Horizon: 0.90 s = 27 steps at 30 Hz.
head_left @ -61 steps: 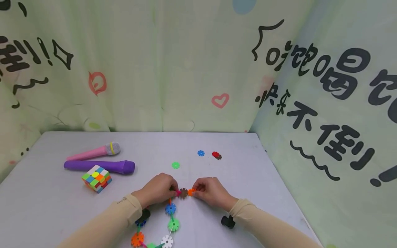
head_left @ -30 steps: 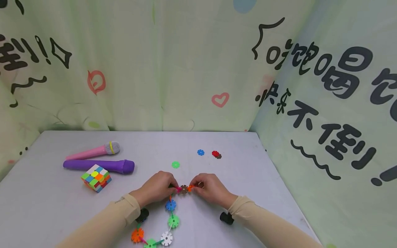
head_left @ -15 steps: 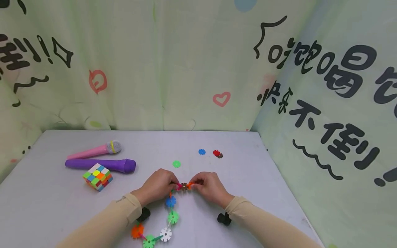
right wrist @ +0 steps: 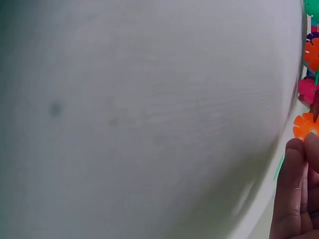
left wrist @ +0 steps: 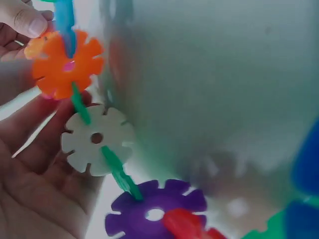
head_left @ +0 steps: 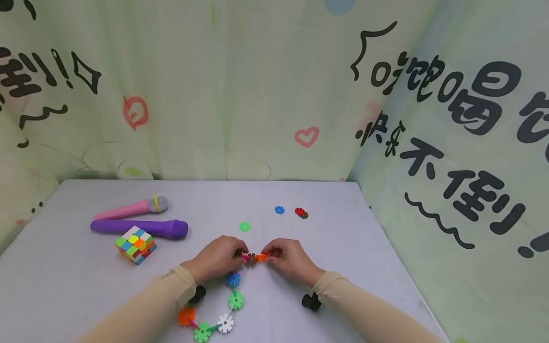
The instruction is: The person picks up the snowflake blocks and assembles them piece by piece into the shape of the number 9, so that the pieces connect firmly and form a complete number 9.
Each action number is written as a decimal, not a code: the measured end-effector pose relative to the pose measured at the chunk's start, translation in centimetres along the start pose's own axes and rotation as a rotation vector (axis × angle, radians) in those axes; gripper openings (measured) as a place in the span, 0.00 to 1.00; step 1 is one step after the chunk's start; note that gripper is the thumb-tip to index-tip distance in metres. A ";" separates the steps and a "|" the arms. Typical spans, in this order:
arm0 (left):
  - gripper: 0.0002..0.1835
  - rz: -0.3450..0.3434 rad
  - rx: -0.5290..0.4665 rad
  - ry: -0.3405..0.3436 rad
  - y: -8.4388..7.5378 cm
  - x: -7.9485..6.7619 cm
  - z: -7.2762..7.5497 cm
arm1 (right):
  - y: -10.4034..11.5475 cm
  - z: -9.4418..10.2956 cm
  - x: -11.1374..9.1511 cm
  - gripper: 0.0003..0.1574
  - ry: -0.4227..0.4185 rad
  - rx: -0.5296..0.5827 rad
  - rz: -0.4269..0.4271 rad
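My left hand [head_left: 216, 257] pinches a pink snowflake disc [head_left: 245, 257] at the upper end of a linked chain. A brown disc [head_left: 251, 260] joins it to an orange disc [head_left: 260, 257], which the thumb and fingertips of my right hand [head_left: 291, 259] pinch. Down from the left hand the chain curves through a blue disc [head_left: 233, 278], a green disc [head_left: 236, 300], a white disc [head_left: 225, 323] and an orange link disc [head_left: 186, 316]. The left forearm hides part of it. In the left wrist view, a purple disc [left wrist: 129, 214] hangs below the left palm.
Left on the table lie a pink microphone [head_left: 128, 210], a purple microphone [head_left: 141, 228] and a puzzle cube [head_left: 136, 244]. Beyond the hands are loose discs: light green [head_left: 245, 226], blue [head_left: 279, 210], and red [head_left: 299, 211] overlapping brown [head_left: 305, 216]. Curtains stand behind the table.
Both hands keep hold of the discs and have shifted slightly away from the body. The brown and orange discs have moved a little left, and the hanging chain has swung up and left.
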<state>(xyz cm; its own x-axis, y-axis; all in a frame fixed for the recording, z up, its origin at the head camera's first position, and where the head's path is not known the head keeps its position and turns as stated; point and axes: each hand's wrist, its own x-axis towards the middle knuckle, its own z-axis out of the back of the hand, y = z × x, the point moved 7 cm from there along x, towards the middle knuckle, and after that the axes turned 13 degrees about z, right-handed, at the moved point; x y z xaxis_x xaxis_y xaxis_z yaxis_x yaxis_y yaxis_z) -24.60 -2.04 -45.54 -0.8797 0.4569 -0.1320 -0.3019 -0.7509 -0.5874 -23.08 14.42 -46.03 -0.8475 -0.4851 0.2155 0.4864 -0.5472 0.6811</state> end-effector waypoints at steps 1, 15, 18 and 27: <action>0.11 0.004 0.010 0.014 0.0 0.1 -0.2 | -0.1 0.0 0.0 0.11 0.004 0.006 -0.007; 0.16 -0.014 0.072 0.016 -0.7 0.4 -1.1 | -0.5 0.0 -0.1 0.12 0.051 0.043 0.003; 0.15 -0.033 0.042 0.001 -0.8 0.3 -0.8 | -0.9 0.4 -0.3 0.12 0.074 0.045 -0.015; 0.14 -0.016 0.011 -0.001 -0.5 0.2 -0.5 | -3.8 2.1 -1.0 0.15 0.160 0.056 -0.149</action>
<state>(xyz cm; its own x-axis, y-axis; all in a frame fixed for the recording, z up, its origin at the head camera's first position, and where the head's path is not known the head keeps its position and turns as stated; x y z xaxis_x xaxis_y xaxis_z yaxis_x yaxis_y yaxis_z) -24.42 -1.36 -45.66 -0.8751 0.4685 -0.1213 -0.3202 -0.7484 -0.5809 -24.56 18.40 -47.41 -0.8622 -0.5065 -0.0008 0.3424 -0.5841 0.7360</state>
